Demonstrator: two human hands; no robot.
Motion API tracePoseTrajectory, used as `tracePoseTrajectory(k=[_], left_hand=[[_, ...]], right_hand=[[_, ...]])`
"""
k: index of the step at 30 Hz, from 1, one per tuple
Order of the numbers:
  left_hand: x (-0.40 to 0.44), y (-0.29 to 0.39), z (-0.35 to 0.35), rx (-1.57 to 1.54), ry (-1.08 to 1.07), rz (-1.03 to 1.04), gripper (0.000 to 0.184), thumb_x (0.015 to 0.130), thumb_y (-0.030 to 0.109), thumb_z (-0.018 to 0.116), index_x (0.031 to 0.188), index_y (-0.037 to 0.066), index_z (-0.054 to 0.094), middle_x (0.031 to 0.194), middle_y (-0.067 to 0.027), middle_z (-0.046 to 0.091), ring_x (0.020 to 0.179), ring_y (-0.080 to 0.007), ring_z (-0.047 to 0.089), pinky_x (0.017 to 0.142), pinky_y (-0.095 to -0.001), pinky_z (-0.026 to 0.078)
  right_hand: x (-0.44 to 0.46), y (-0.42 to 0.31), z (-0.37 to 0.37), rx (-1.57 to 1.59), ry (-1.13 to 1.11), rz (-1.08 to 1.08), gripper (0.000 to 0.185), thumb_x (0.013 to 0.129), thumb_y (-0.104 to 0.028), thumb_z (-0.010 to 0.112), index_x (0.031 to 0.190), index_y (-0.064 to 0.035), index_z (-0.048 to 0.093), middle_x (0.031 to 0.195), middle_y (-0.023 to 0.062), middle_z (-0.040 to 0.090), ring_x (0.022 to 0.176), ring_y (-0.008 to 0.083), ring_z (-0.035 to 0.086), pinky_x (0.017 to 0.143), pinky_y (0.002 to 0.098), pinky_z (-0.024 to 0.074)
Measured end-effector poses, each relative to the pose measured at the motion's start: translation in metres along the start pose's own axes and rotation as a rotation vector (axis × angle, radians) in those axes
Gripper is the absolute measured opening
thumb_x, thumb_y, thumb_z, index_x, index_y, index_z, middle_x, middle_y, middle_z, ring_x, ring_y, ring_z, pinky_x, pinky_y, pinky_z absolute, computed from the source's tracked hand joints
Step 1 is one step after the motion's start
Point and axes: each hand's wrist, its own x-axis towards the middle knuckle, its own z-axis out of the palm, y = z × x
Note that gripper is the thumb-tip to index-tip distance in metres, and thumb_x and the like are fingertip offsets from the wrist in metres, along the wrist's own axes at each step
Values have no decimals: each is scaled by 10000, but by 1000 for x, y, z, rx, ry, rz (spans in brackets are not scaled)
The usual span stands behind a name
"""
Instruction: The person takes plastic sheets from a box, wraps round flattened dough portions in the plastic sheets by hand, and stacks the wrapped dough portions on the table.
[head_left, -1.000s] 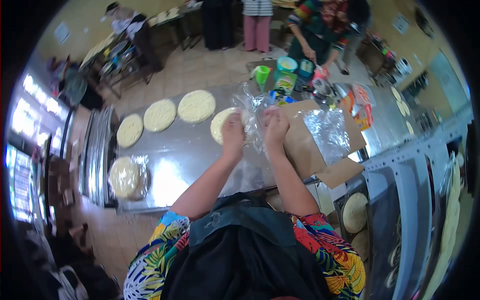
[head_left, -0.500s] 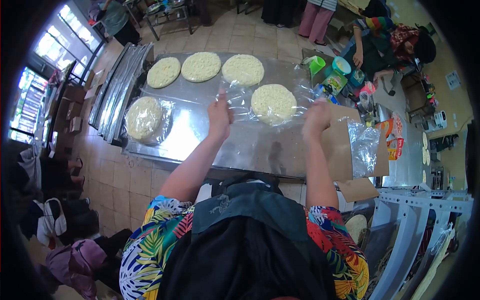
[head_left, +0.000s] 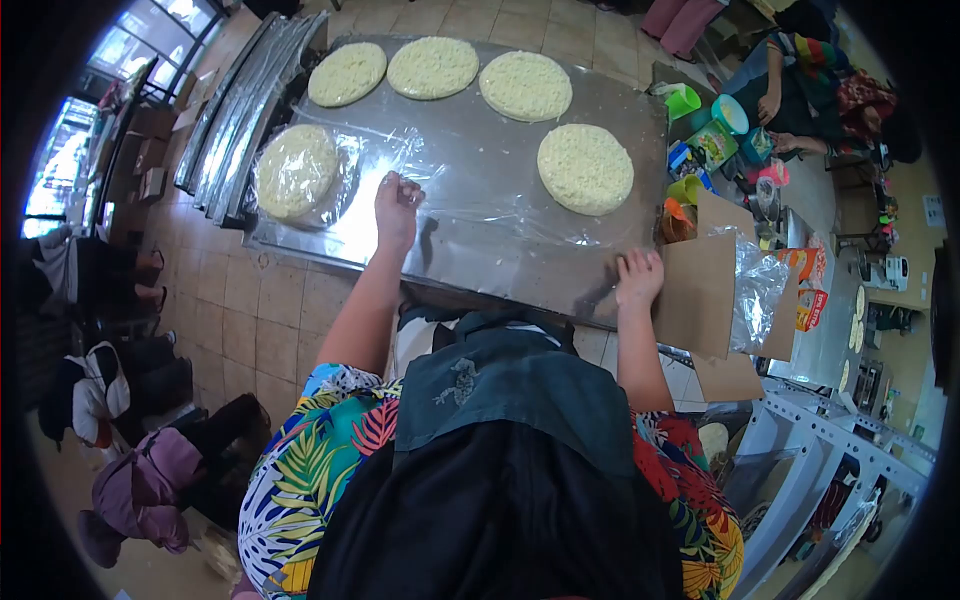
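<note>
My left hand (head_left: 397, 205) is over the metal table with its fingers curled in at the edge of a clear plastic sheet (head_left: 490, 218). The sheet lies wrinkled across the tabletop toward the right. My right hand (head_left: 638, 277) is near the table's front right corner, beside a cardboard box, its fingers bent but apart and nothing visible in them. Beyond it rests a pale round of dough (head_left: 586, 169) with a crumbly-looking top. Left of my left hand, another dough round (head_left: 297, 172) is wrapped in clear plastic.
Three more dough rounds (head_left: 433, 68) line the table's far side. Stacked metal trays (head_left: 245, 120) stand at the left. The open cardboard box (head_left: 695, 290) holds clear plastic at the right. Past it are a green cup (head_left: 683, 101), a blue bowl (head_left: 731, 114) and a co-worker's arms (head_left: 770, 95).
The plastic sheet, stretched between both hands over the right dough round, now lies lower on the table. My left hand moved left; my right hand came nearer and let go of the sheet.
</note>
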Motion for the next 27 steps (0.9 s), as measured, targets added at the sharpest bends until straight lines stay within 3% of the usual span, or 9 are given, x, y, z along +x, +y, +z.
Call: tracePoseTrajectory(k=[2,4,6,10,15,17,19,23,27], left_hand=[[5,2,-21,74,60,-50,190,964,224,469,815,106,473,710,3,451,716,-129,485,691,-312,431],[12,1,-39,95,47,-63,179,959,217,472,823,102,478,719,-1,460,724,-131,489,693,-317,432],[15,1,-46,83,37,-55,108,928,162,480,850,89,494,760,-21,488,753,-147,513,711,-315,446],[22,3,-52,182,-3,-78,114,836,34,451,935,57,503,860,-71,533,830,-188,554,777,-339,479],[22,4,-53,797,336,105,438,772,-11,496,1205,7,433,1106,-144,486,1038,-257,505,886,-396,443],[13,2,-44,1259,529,475,704,705,7,568,1333,-19,252,1339,-249,253,1209,-360,349,1046,-465,247],[-9,5,-18,1369,203,892,695,661,22,595,1306,15,337,1304,-213,341,1218,-363,361,1073,-498,162],[-37,5,25,1640,-879,484,449,623,76,629,1063,112,546,1013,-57,568,1093,-231,512,1066,-554,127],[-25,6,22,1834,-1009,304,333,638,59,619,958,110,543,920,-38,572,1026,-207,545,1049,-555,163]], right_hand=[[-2,3,-16,-208,182,-95,349,884,-150,515,1210,-57,433,1077,128,537,1023,248,522,863,364,428],[-16,5,-12,-690,3,-893,437,837,-124,565,1247,-37,440,1142,137,527,1044,244,516,888,377,421],[-59,0,21,-1015,-405,-1059,408,819,-98,576,1210,-27,481,1177,152,525,1078,268,512,920,383,412],[-104,39,93,-1260,-1202,-1098,366,797,-70,584,1156,-22,527,1161,178,548,1123,327,505,988,412,380],[-67,93,114,-1481,-1288,-1174,389,759,-67,603,1145,-53,552,1049,145,582,1054,314,528,921,417,405],[-59,98,113,-1619,-1315,-1163,368,748,-67,611,1114,-61,572,999,125,590,1015,305,541,886,410,418],[-54,102,111,-1535,-1336,-1267,201,720,-66,620,921,-73,609,839,75,561,853,256,560,773,383,413],[-63,102,111,-1522,-1302,-1260,106,722,-93,637,814,-80,586,799,76,532,825,254,552,736,382,411],[-73,83,112,-1522,-1307,-1311,121,723,-114,642,810,-85,562,799,69,523,830,248,544,703,376,407]])
